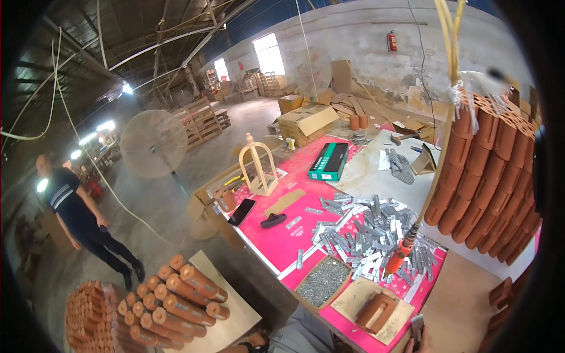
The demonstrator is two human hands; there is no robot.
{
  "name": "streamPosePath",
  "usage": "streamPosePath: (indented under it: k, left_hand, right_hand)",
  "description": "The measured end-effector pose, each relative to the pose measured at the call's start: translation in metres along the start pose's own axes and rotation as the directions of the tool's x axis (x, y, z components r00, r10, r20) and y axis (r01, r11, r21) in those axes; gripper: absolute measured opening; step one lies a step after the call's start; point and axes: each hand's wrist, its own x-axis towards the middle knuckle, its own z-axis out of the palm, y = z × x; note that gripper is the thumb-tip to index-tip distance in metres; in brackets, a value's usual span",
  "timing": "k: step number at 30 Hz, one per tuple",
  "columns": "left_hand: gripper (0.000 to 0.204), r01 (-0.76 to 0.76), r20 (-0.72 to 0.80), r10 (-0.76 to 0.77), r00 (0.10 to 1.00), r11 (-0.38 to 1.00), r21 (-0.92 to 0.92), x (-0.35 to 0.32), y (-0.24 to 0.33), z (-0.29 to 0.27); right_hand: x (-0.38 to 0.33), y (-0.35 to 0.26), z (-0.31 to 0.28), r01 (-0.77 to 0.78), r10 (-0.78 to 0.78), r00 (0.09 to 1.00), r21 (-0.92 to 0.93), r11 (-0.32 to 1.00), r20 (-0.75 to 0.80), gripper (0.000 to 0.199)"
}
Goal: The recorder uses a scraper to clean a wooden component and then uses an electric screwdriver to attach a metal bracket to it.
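At the bottom edge on the right, my right hand (425, 342) is closed round a grey metal strip (417, 323), partly cut off by the frame. My left hand (256, 339) shows only in part at the lower edge, beside the stacked brown cylinders (176, 294); its fingers cannot be made out. A brown hollow block (376, 312) rests on a pale wooden board (347, 301) near my right hand. Just beyond it hangs an orange-red power screwdriver (400, 257), tip down. Next to the board sits a carton of small screws (322, 282).
Loose metal strips (371, 232) cover the pink tabletop (282, 253). A phone (242, 212), a wooden lantern-shaped frame (258, 167) and a green box (329, 161) lie farther off. Brown tubes (488, 176) are stacked at right. A person (88, 212) stands at left near a large fan (154, 144).
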Motion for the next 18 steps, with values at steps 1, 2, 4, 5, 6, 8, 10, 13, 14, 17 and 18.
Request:
streamPosePath:
  k: [1,2,4,5,6,8,10,13,14,17,18]
  left_hand:
    - [0.051,-0.003,0.036,0.003,0.999,1.0,0.003,-0.001,-0.003,0.0]
    - [0.051,-0.007,0.073,0.006,0.997,1.0,0.006,-0.002,-0.007,-0.001]
    - [0.053,-0.018,0.145,0.016,0.989,1.0,0.012,-0.004,-0.013,-0.002]
    - [0.05,-0.295,0.233,0.233,0.944,0.911,0.289,-0.006,-0.017,-0.002]
    - [0.048,-0.54,0.373,0.394,0.84,0.675,0.503,-0.007,-0.02,-0.002]
    - [0.045,-0.409,0.298,0.295,0.908,0.781,0.472,-0.009,-0.023,0.002]
    - [0.041,-0.122,0.168,0.062,0.984,0.918,0.376,-0.01,-0.023,0.007]
    - [0.036,0.151,0.103,-0.176,0.979,0.965,0.213,-0.019,-0.026,0.008]
    - [0.036,0.104,0.12,-0.132,0.984,0.971,0.215,-0.022,-0.029,0.004]
    - [0.037,-0.157,0.247,0.067,0.967,0.918,0.365,-0.042,-0.04,-0.019]
    - [0.038,-0.173,0.297,0.071,0.952,0.927,0.333,-0.049,-0.041,-0.028]
  right_hand:
    - [0.0,0.0,0.001,0.007,-0.007,1.0,-0.003,1.0,0.005,0.047]
    - [0.001,-0.001,0.002,-0.001,0.001,1.0,0.014,1.0,0.002,0.047]
    - [0.001,-0.002,0.002,-0.004,0.004,1.0,0.028,1.0,0.001,0.048]
    - [0.002,-0.003,0.001,-0.009,0.009,1.0,0.032,0.999,0.007,0.047]
    - [0.003,-0.005,0.001,-0.014,0.014,1.0,0.037,0.999,0.012,0.047]
    - [0.005,-0.007,-0.001,0.007,-0.007,1.0,0.05,0.999,-0.002,0.046]
    - [0.007,-0.01,-0.001,0.041,-0.038,0.999,0.08,0.996,-0.037,0.045]
    - [0.008,-0.014,0.0,0.067,-0.059,0.996,0.105,0.992,-0.069,0.043]
    - [0.009,-0.015,0.001,0.056,-0.05,0.997,0.096,0.994,-0.066,0.042]
    - [0.012,-0.018,0.005,0.03,-0.009,0.991,0.153,0.988,-0.136,0.057]
    - [0.012,-0.017,0.003,0.037,-0.019,0.992,0.15,0.988,-0.124,0.056]
